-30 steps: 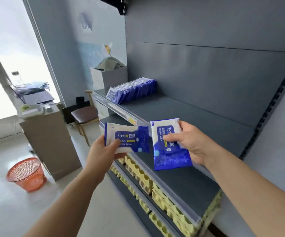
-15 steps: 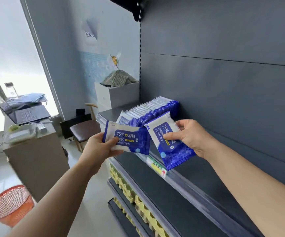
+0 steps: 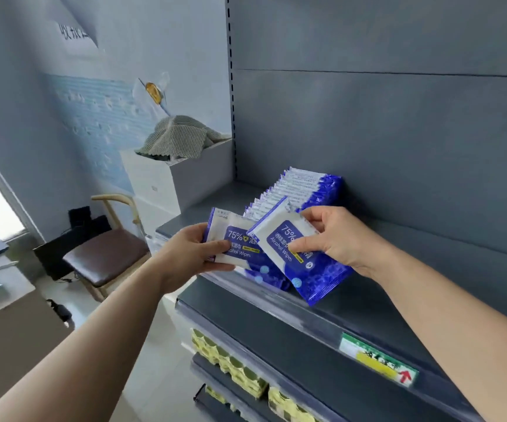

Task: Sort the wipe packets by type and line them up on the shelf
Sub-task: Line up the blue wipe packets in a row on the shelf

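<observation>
While left hand point(image 3: 189, 254) grips one wipe packet point(image 3: 234, 243), right hand point(image 3: 334, 239) clasps another point(image 3: 299, 254); shelf point(image 3: 367, 312) beneath

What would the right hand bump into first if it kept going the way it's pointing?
Probably the row of packets standing on the shelf. The right hand points left and back with its packet, whose top corner overlaps that row. Depth is hard to judge, so it may not be touching.
</observation>
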Demonstrator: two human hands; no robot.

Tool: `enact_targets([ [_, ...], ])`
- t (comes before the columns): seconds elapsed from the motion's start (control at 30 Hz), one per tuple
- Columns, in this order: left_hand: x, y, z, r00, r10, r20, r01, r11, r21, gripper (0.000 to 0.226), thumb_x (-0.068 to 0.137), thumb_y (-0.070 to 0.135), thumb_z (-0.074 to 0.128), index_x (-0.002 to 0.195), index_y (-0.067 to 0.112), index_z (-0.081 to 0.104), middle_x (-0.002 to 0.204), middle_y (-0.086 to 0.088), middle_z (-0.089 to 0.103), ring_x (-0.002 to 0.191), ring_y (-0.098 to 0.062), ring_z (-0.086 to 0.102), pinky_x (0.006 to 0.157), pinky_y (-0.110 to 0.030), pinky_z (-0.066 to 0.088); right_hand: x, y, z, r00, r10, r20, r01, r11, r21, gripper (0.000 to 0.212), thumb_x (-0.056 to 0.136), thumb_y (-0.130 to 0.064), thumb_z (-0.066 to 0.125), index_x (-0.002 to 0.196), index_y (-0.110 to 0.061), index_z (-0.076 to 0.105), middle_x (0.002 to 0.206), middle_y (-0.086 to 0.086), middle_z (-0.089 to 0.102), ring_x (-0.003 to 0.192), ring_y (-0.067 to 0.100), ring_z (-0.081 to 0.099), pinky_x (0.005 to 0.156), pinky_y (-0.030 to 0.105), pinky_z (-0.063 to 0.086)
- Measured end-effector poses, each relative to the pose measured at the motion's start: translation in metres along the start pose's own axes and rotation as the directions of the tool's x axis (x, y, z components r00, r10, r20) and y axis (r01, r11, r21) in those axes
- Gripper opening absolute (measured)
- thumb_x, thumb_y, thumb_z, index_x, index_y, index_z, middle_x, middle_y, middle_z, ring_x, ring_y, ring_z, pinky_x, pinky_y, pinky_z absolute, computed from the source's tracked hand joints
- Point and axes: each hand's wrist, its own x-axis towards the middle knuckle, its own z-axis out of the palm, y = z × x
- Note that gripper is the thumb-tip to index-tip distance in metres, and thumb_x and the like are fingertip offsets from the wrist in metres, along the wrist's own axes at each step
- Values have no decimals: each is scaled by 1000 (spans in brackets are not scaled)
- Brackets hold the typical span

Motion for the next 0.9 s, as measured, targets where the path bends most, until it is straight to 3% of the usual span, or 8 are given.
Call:
enact_targets([
  [0.1, 26, -2, -13, 993, 86, 76, -104, 958, 269, 15, 89, 6, 64, 96, 19, 65, 85, 7, 76, 80, -9, 71, 70, -19, 57, 6, -3, 19, 996, 6, -84, -14, 995, -97, 35, 72, 8, 75, 99, -13, 65, 92, 11, 73, 73, 16, 70, 70, 27, 59],
  [0.2, 48, -8, -24, 978, 172, 120, -207, 881, 426, 16, 81, 9, 74, 91, 21, 69, 79, 10, 74, 66, -2, 68, 61, -14, 52, 11, -8, 32, 984, -1, -179, -38, 976, -216, 37, 71, 4, 78, 98, -18, 65, 90, 5, 74, 77, 17, 70, 76, 33, 59],
  [0.33, 65, -15, -33, 953, 211, 218, -293, 827, 481, 22, 79, 19, 78, 83, 36, 65, 77, 15, 72, 68, -4, 70, 60, -14, 53, 17, -13, 48, 962, -56, -268, -80, 878, -473, 38, 68, -10, 83, 101, -20, 67, 91, -1, 72, 84, 19, 69, 80, 37, 56],
  [0.47, 79, -17, -33, 938, 225, 262, -323, 840, 436, 19, 79, 23, 77, 92, 28, 65, 79, 15, 71, 69, -3, 70, 58, -15, 54, 27, -18, 54, 953, -65, -297, -170, 696, -698, 46, 70, -28, 82, 113, -20, 66, 105, -2, 68, 92, 16, 62, 82, 33, 52],
  [0.63, 94, -19, -31, 942, 213, 260, -303, 872, 385, 21, 76, 22, 80, 94, 22, 71, 82, 6, 75, 70, -10, 72, 60, -19, 56, 36, -19, 52, 934, -57, -353, -231, 657, -718, 35, 71, -30, 81, 100, -17, 66, 92, -4, 66, 80, 16, 59, 67, 29, 47],
  [0.77, 99, -16, -48, 898, 137, 418, -319, 857, 405, 31, 79, 7, 76, 93, 32, 67, 86, 11, 75, 79, -12, 72, 71, -21, 58, 34, -21, 58, 936, -60, -346, -234, 629, -742, 40, 74, -27, 78, 112, -18, 66, 90, -8, 62, 76, 10, 53, 63, 26, 42],
  [0.9, 99, -18, -51, 867, 216, 449, -417, 807, 417, 46, 76, -3, 74, 89, 39, 62, 81, 14, 73, 72, -9, 69, 62, -17, 55, 34, -21, 72, 961, -65, -268, -178, 599, -781, 44, 76, -26, 75, 119, -26, 65, 108, -6, 65, 93, 13, 55, 82, 32, 48],
])
